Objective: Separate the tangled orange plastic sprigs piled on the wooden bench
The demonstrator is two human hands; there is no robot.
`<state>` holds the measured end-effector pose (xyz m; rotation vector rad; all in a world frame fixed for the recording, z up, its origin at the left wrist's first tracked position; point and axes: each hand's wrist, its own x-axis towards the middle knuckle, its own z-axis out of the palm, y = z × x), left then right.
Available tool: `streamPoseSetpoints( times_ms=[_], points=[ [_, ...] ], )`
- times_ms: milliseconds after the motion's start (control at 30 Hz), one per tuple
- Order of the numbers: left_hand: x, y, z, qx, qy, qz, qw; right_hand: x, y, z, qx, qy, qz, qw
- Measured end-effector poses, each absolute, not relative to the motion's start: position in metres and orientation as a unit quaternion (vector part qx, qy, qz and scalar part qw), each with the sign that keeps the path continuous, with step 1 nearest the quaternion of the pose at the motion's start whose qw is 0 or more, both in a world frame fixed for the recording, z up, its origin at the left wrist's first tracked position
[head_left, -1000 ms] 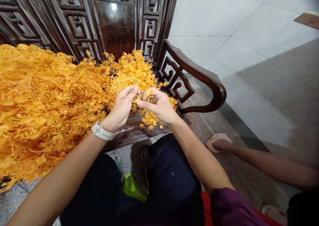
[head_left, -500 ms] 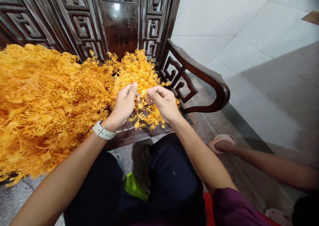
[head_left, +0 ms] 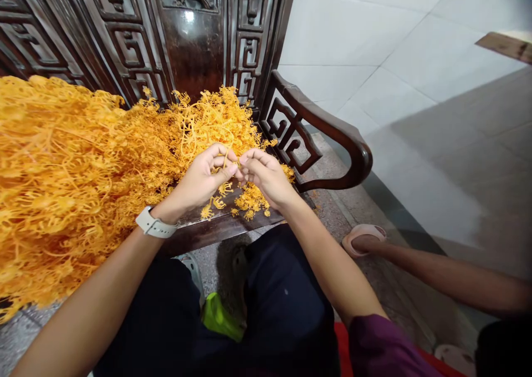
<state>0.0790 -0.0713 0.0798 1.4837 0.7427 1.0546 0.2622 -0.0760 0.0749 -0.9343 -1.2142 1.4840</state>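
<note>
My left hand (head_left: 211, 169), with a pale watch (head_left: 155, 223) on its wrist, pinches an orange-yellow plastic flower stem (head_left: 225, 158). The fingertips of my right hand (head_left: 266, 174) are closed at the same spot, meeting those of the left; the small piece between them is mostly hidden. Below my fingers hang little spidery flower heads (head_left: 218, 202). Just behind my hands lies a smaller pile of the same plastic sprays (head_left: 220, 116), and a far bigger heap (head_left: 83, 183) fills the left side.
The sprays rest on a dark carved wooden bench (head_left: 208, 235) with a curved armrest (head_left: 332, 127) on the right. Another person's leg and pink slipper (head_left: 361, 239) are at the right on the floor. A bright green item (head_left: 220, 319) shows between my knees.
Both hands have come together, the left turning so its thumb and fingers meet the right's. The flower stem now runs up across my left fingers. The view has shifted slightly.
</note>
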Motion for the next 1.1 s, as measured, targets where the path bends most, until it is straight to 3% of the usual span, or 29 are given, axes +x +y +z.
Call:
streamPoseSetpoints(
  times_ms=[233, 400, 600, 700, 867, 1100],
  points=[
    [0.070, -0.072, 0.084, 0.679, 0.321, 0.389, 0.533, 0.264, -0.074, 0.073, -0.390, -0.538, 0.611, 0.430],
    [0.067, -0.071, 0.080, 0.711, 0.368, 0.392, 0.454, 0.268, -0.070, 0.074, -0.374, -0.556, 0.632, 0.389],
    [0.074, -0.073, 0.079, 0.660, 0.357, 0.436, 0.496, 0.271, -0.072, 0.069, -0.373, -0.579, 0.614, 0.385],
    [0.079, -0.073, 0.078, 0.614, 0.357, 0.464, 0.530, 0.267, -0.075, 0.066, -0.356, -0.649, 0.529, 0.415],
    [0.089, -0.076, 0.077, 0.559, 0.384, 0.467, 0.567, 0.266, -0.070, 0.060, -0.448, -0.760, 0.250, 0.399],
    [0.084, -0.076, 0.077, 0.503, 0.445, 0.485, 0.560, 0.321, -0.038, 0.052, -0.608, -0.732, 0.204, 0.232]
  ],
)
